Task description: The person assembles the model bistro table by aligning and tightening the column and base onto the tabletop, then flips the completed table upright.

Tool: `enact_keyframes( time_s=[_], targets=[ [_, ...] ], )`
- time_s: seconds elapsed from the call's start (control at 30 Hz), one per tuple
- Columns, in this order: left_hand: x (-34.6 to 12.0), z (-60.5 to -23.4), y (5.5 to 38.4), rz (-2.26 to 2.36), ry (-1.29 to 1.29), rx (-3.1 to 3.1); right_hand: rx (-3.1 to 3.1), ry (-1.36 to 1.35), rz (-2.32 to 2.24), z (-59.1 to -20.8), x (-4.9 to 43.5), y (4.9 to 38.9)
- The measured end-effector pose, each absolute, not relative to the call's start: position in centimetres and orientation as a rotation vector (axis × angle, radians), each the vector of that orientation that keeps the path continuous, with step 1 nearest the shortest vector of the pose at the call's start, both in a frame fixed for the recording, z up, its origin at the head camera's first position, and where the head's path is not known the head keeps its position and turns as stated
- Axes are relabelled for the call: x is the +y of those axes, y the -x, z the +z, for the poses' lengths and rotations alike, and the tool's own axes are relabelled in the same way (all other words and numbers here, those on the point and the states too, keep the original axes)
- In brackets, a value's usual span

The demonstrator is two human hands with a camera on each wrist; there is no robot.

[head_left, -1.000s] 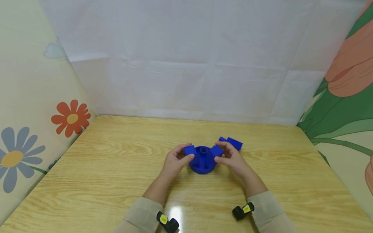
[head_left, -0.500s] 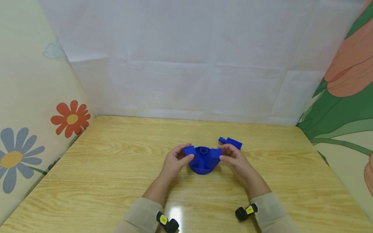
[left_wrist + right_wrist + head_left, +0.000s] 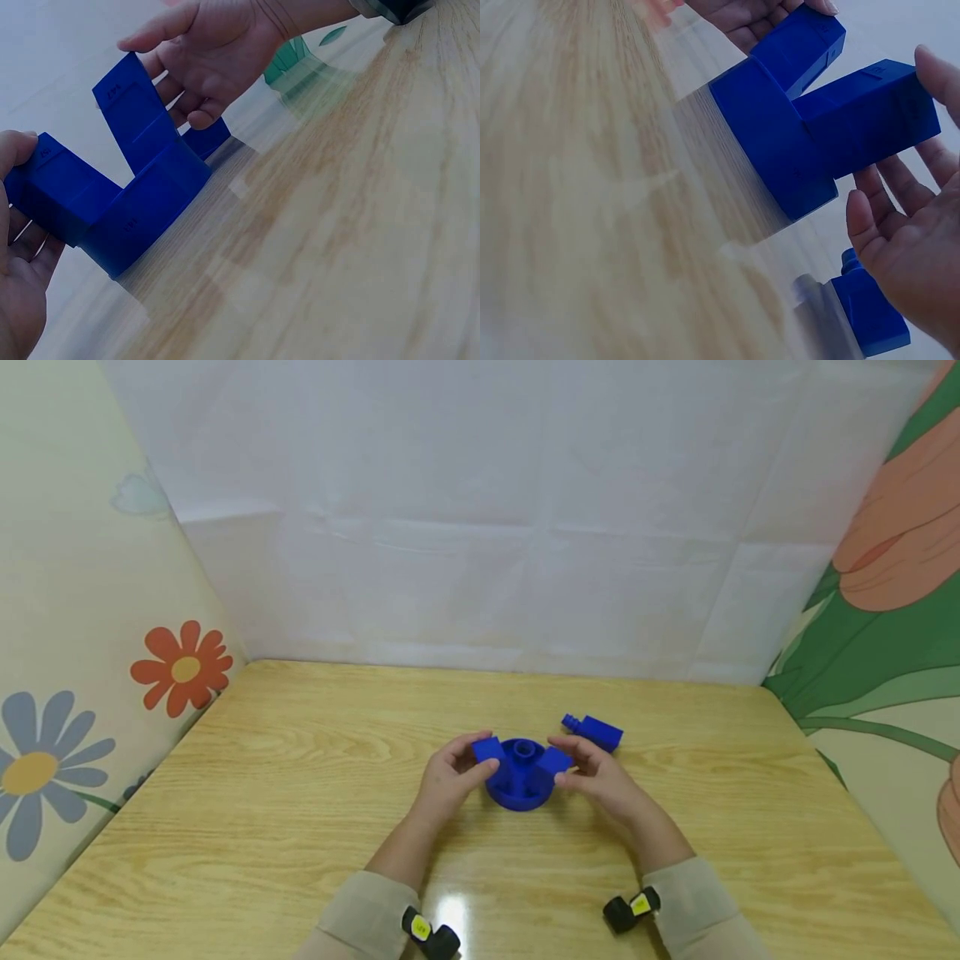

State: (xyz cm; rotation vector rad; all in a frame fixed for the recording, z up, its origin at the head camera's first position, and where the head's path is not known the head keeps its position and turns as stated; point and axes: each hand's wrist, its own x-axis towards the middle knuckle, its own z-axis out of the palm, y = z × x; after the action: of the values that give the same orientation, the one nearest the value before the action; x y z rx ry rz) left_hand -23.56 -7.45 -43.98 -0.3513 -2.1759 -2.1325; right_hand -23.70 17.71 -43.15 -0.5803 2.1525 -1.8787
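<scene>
A round blue base (image 3: pixel 519 801) sits on the table, with a raised round socket in its middle. Two blue rectangular blocks rise from it, leaning outward. My left hand (image 3: pixel 448 777) pinches the left block (image 3: pixel 487 749) between thumb and fingers. Around the right block (image 3: pixel 556 761), my right hand (image 3: pixel 606 783) has its thumb on the near side and index finger on the far side. In the right wrist view, its thumb lies at the top corner of that block (image 3: pixel 870 120) and the other fingers curl beneath.
Just behind the right hand lies a loose blue block with a ridged, screw-like end (image 3: pixel 602 734). The wood-grain table (image 3: pixel 315 752) extends to a white cloth backdrop (image 3: pixel 480 527). Flower-patterned panels (image 3: pixel 67 610) flank both sides.
The right block has turned, first one way and then back to an angle. My right hand drew slightly outward, then came back around it. The left hand keeps its hold.
</scene>
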Motion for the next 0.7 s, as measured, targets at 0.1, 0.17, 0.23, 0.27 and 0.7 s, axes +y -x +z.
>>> enact_keyframes(
  time_s=[0.1, 0.17, 0.23, 0.27, 0.7],
  targets=[
    [-7.42, -43.93, 23.52, -2.131, 0.352, -2.174, 2.131, 0.634, -1.891, -43.25, 17.60, 23.69],
    [-7.42, -43.93, 23.50, -2.134, 0.348, -2.172, 2.102, 0.662, -1.893, -43.26, 17.55, 23.66],
    [-7.40, -43.89, 23.49, -2.136, 0.349, -2.170, 2.078, 0.693, -1.881, -43.22, 17.55, 23.64],
    [-7.39, -43.87, 23.49, -2.140, 0.349, -2.168, 2.066, 0.707, -1.873, -43.19, 17.56, 23.62],
    [-7.30, -44.05, 23.59, -2.154, 0.332, -2.157, 2.029, 0.685, -1.878, -43.22, 17.36, 23.45]
  ],
)
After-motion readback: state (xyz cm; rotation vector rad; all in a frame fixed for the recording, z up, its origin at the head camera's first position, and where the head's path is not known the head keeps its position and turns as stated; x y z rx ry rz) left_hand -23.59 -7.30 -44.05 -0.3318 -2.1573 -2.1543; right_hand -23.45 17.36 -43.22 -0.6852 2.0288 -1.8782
